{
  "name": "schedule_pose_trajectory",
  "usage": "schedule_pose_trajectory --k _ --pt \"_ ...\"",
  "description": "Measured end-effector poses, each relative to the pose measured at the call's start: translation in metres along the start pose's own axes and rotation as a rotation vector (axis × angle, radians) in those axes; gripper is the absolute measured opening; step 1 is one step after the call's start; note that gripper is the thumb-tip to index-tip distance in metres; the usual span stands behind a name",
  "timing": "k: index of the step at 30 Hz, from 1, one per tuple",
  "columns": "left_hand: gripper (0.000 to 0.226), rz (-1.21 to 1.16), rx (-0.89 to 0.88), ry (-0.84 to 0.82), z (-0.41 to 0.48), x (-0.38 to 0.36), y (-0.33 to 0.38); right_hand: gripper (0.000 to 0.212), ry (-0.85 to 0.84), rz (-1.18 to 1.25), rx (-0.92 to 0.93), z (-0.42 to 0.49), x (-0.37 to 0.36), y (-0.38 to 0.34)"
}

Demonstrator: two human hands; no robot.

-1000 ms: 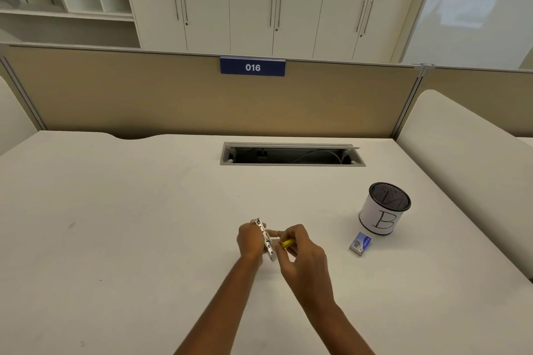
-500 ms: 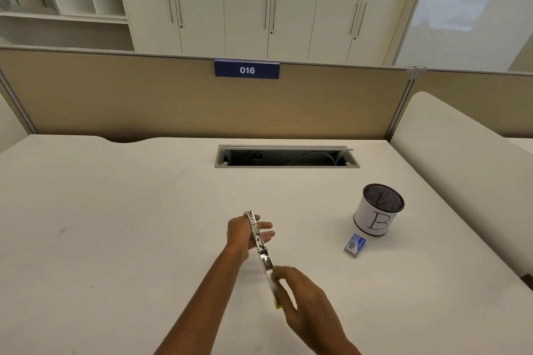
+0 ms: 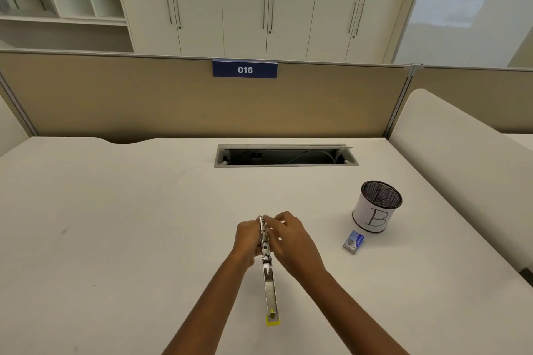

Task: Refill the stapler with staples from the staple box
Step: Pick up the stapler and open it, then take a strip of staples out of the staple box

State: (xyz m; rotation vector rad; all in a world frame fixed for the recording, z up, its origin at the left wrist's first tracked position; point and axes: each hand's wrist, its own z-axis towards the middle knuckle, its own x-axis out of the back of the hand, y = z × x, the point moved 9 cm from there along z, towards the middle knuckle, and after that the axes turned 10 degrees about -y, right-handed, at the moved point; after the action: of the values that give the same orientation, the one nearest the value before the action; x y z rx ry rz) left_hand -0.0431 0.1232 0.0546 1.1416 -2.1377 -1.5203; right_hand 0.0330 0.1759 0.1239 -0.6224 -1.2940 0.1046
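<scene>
A metal stapler (image 3: 269, 285) is held just above the white tabletop (image 3: 129, 225), near the middle of the near edge. It lies lengthwise, pointing away from the person. Its long silver tray sticks out toward the near side and ends in a small yellow tip (image 3: 272, 320).

The left hand (image 3: 246, 239) grips the far part of the stapler from the left, its fingers (image 3: 253, 226) curled against the metal. The right hand (image 3: 288, 236) holds the same part from the right, its fingers (image 3: 278, 217) bent over the top.

The staple box (image 3: 354, 241), small and blue with a grey side, lies on the tabletop to the right, well apart from the hands. Its print is too small to read. Just beyond the box stands a black mesh cup (image 3: 376, 207) wrapped in white paper with a large letter "B".

Farther back, an open cable slot (image 3: 285, 155) is set into the tabletop. A blue sign (image 3: 245, 69) reading "016" hangs on the tan partition (image 3: 115, 101), with white cabinets (image 3: 245, 3) behind it.
</scene>
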Motion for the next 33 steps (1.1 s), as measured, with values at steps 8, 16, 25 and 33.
schedule_pose_trajectory --k 8,16,25,33 --pt "0.038 0.073 0.032 0.031 0.0 0.002 -0.006 0.034 -0.008 -0.182 0.067 -0.003 -0.008 0.0" --pt "0.035 0.096 0.044 0.099 0.002 0.005 -0.008 0.025 0.01 -0.133 0.142 -0.013 -0.008 -0.008" --pt "0.038 0.09 0.035 0.082 -0.004 0.002 -0.01 0.019 -0.006 -0.038 0.096 -0.016 -0.012 -0.005" --pt "0.038 0.065 0.006 0.084 -0.003 0.006 -0.005 0.027 0.059 -0.008 0.067 -0.016 -0.009 -0.005"
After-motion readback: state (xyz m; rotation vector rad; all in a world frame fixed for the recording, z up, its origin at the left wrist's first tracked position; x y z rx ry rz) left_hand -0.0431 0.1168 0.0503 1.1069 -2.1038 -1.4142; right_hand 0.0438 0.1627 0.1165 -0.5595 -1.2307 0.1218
